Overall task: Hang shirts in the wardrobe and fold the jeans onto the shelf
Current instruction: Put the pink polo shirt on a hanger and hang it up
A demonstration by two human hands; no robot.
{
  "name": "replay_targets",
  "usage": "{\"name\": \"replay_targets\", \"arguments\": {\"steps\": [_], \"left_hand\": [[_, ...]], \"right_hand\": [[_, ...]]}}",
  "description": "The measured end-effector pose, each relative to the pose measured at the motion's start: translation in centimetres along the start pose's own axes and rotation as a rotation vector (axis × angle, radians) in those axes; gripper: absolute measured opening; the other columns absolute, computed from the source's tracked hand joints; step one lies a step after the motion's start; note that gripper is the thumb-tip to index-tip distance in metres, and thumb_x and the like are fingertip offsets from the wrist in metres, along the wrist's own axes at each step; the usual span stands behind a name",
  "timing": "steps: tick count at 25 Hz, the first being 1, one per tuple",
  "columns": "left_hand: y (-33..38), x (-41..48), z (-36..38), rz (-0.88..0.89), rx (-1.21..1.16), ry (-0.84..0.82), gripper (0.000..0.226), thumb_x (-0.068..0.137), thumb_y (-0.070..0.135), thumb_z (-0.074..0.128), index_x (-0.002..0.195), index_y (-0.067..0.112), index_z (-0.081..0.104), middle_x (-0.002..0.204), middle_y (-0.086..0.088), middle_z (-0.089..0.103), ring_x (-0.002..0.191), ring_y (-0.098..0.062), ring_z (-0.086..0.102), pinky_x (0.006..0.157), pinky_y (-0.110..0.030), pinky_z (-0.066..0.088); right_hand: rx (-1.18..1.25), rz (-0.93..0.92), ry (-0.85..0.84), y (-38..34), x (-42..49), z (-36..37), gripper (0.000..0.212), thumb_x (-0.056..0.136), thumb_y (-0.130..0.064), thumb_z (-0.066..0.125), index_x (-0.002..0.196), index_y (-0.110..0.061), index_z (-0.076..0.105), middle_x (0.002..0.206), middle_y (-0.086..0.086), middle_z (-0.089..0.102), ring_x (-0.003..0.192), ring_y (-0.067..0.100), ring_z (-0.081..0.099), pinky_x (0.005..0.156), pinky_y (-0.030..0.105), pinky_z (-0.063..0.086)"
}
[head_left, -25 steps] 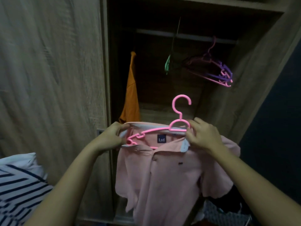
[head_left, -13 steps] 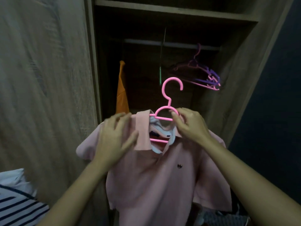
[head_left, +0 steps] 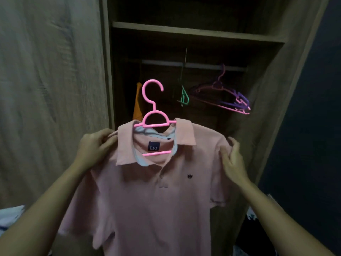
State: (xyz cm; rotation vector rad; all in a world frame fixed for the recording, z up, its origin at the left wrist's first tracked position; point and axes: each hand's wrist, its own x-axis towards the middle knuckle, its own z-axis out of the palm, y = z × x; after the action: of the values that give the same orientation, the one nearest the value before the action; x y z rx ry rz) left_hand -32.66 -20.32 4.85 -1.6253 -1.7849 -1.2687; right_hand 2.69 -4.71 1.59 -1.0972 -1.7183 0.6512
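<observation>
A pink polo shirt (head_left: 147,196) sits on a pink plastic hanger (head_left: 154,115) whose hook points up in front of the open wardrobe. My left hand (head_left: 94,148) pinches the shirt's left shoulder. My right hand (head_left: 233,161) rests on the right shoulder and sleeve with fingers spread. The hanger's arms are hidden inside the shirt. The hook is below and in front of the wardrobe rail (head_left: 195,65), not on it.
An orange shirt (head_left: 138,106) hangs at the rail's left. A green hanger (head_left: 184,97) and several pink and purple hangers (head_left: 230,97) hang further right. A shelf (head_left: 195,32) runs above the rail. The wardrobe's wooden door (head_left: 51,89) stands at left; striped fabric (head_left: 11,217) lies at lower left.
The shirt has been pulled fully over the hanger and squared up. My hands slid from the collar out to the shoulders. The view tilted up, showing more of the shelf.
</observation>
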Motion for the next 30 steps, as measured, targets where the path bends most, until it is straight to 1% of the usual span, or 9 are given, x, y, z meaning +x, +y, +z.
{"name": "replay_targets", "arguments": {"steps": [4,7,10,14,17,19,23,27,30], "left_hand": [[-2.3,-0.6,-0.1,-0.055,0.037,-0.094,0.051,0.077,0.050,0.048,0.075,0.002,0.067,0.057,-0.009,0.058,0.054,-0.027,0.055,0.053,-0.034,0.038],[-2.4,-1.8,-0.5,-0.086,-0.076,-0.144,0.034,0.072,0.055,0.047,0.069,0.027,0.065,0.065,0.011,0.064,0.056,-0.004,0.050,0.060,-0.016,0.040],[-0.2,-2.1,-0.7,-0.107,-0.227,-0.159,0.009,0.071,0.050,0.055,0.073,0.057,0.061,0.074,0.046,0.059,0.071,0.020,0.056,0.064,0.000,0.037],[1.9,-1.4,0.2,-0.064,-0.299,-0.210,0.029,0.071,0.049,0.059,0.078,0.076,0.052,0.075,0.054,0.052,0.080,0.025,0.056,0.070,0.000,0.042],[2.4,-1.1,0.9,-0.017,-0.334,-0.242,0.048,0.079,0.032,0.071,0.077,0.076,0.052,0.076,0.054,0.051,0.083,0.025,0.056,0.074,0.000,0.043],[2.0,-1.1,0.7,-0.020,-0.370,-0.272,0.050,0.083,0.021,0.068,0.080,0.070,0.058,0.083,0.046,0.059,0.089,0.018,0.059,0.079,-0.004,0.046],[1.4,-0.5,-0.8,-0.074,-0.498,-0.262,0.040,0.087,0.017,0.061,0.085,0.056,0.068,0.090,0.031,0.069,0.089,0.011,0.062,0.082,-0.010,0.049],[1.5,-1.5,-0.7,-0.038,-0.299,-0.205,0.022,0.090,0.030,0.060,0.088,0.050,0.069,0.082,0.046,0.060,0.083,0.021,0.057,0.073,-0.003,0.044],[1.9,-3.0,0.1,0.038,-0.215,-0.133,0.020,0.087,0.048,0.046,0.089,0.047,0.066,0.078,0.043,0.059,0.073,0.013,0.059,0.062,-0.009,0.042]], "right_hand": [[0.020,-0.207,0.119,-1.0,1.4,-1.9,0.009,0.094,-0.018,0.050,0.093,-0.015,0.059,0.085,-0.005,0.063,0.083,0.015,0.061,0.077,0.037,0.050],[0.051,-0.102,0.146,-0.6,3.3,-3.7,0.012,0.094,-0.020,0.050,0.095,-0.015,0.060,0.088,0.000,0.062,0.090,0.021,0.060,0.081,0.037,0.048],[-0.120,-0.109,-0.001,-0.6,3.8,-4.2,0.027,0.096,-0.022,0.048,0.121,-0.018,0.054,0.106,-0.002,0.058,0.102,0.017,0.056,0.090,0.032,0.044],[-0.312,-0.266,-0.480,-4.3,3.4,-3.5,0.032,0.099,-0.033,0.038,0.117,-0.020,0.062,0.106,-0.009,0.063,0.097,0.006,0.058,0.084,0.020,0.045],[-0.379,-0.333,-0.527,-3.8,2.8,-2.2,0.035,0.093,-0.045,0.047,0.093,-0.015,0.064,0.083,0.003,0.066,0.074,0.015,0.061,0.070,0.039,0.049],[-0.299,-0.376,-0.426,-3.2,2.3,-1.8,0.045,0.084,-0.054,0.048,0.081,-0.012,0.062,0.071,0.005,0.061,0.062,0.010,0.053,0.059,0.038,0.043],[-0.132,-0.326,-0.361,-2.8,1.9,-1.7,0.031,0.086,-0.042,0.059,0.068,-0.018,0.060,0.056,-0.009,0.051,0.054,0.001,0.044,0.054,0.030,0.035],[-0.141,-0.248,-0.213,-2.5,2.3,-1.7,0.033,0.083,-0.058,0.053,0.070,-0.029,0.061,0.058,-0.014,0.057,0.058,0.009,0.052,0.057,0.037,0.041],[-0.280,-0.297,-0.218,-3.1,2.2,-1.8,0.040,0.078,-0.069,0.044,0.078,-0.033,0.061,0.066,-0.010,0.062,0.065,0.013,0.059,0.062,0.044,0.049]]}}
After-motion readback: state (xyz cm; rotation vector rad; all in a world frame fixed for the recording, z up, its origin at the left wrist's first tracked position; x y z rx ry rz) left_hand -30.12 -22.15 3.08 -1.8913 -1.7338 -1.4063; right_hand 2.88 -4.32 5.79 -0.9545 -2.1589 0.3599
